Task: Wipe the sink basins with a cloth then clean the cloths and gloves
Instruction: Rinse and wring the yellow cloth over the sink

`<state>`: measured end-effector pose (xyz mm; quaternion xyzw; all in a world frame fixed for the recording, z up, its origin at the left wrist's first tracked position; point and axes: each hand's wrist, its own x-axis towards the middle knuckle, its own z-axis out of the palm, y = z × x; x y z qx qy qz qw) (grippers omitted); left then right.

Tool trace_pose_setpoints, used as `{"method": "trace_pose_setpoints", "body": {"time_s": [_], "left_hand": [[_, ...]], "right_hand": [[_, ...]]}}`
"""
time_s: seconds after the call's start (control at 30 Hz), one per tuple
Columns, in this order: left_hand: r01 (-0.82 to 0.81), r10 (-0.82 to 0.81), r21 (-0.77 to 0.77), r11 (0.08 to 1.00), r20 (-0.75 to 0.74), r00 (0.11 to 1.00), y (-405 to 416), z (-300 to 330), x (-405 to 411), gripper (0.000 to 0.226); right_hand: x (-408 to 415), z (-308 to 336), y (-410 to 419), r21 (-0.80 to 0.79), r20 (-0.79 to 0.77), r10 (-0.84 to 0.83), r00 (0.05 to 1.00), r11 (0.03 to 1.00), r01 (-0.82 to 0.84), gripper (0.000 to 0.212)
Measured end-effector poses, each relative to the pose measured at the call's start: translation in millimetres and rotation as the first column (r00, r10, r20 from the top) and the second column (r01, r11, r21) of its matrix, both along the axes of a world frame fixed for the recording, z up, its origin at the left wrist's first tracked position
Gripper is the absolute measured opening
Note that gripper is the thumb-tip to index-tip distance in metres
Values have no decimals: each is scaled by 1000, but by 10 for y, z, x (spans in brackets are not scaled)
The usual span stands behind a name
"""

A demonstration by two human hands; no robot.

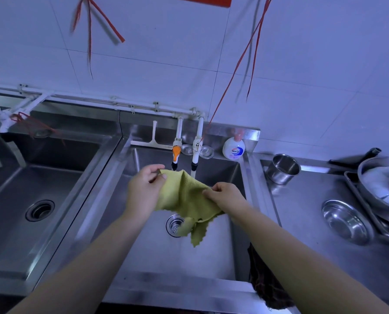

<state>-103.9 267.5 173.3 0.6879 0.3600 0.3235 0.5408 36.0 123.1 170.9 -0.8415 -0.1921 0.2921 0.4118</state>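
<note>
A yellow-green cloth [184, 200] hangs spread between both hands above the middle sink basin [157, 252]. My left hand [143, 191] pinches the cloth's upper left corner between thumb and fingers. My right hand [225, 196] pinches its right edge. The cloth's lower corners dangle over the basin's drain strainer [174, 225]. Two taps, one with an orange nozzle [176, 152] and one white [195, 155], stand just behind the cloth. A dark brown cloth [266, 279] is draped over the basin's right front rim. No gloves are visible.
A second steel basin [39, 209] lies to the left. A squeegee [152, 139], two round lids and a soap bottle [233, 148] sit on the back ledge. On the right counter stand a steel cup [281, 168], a steel bowl [345, 218] and stacked pans in a tray [383, 184].
</note>
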Motion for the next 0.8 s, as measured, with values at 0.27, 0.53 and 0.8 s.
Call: {"method": "trace_pose_setpoints", "body": {"time_s": [0.27, 0.53, 0.8], "left_hand": [[309, -308, -59, 949, 28, 951, -428, -151, 130, 27], [342, -339, 47, 938, -65, 939, -599, -226, 323, 37], [360, -356, -188, 914, 58, 933, -643, -240, 696, 16]], "right_hand": [[-121, 120, 15, 222, -387, -98, 917, 955, 196, 13], [-17, 157, -191, 394, -587, -4, 809, 872, 290, 19], [480, -133, -638, 204, -152, -142, 978, 964, 172, 20]]}}
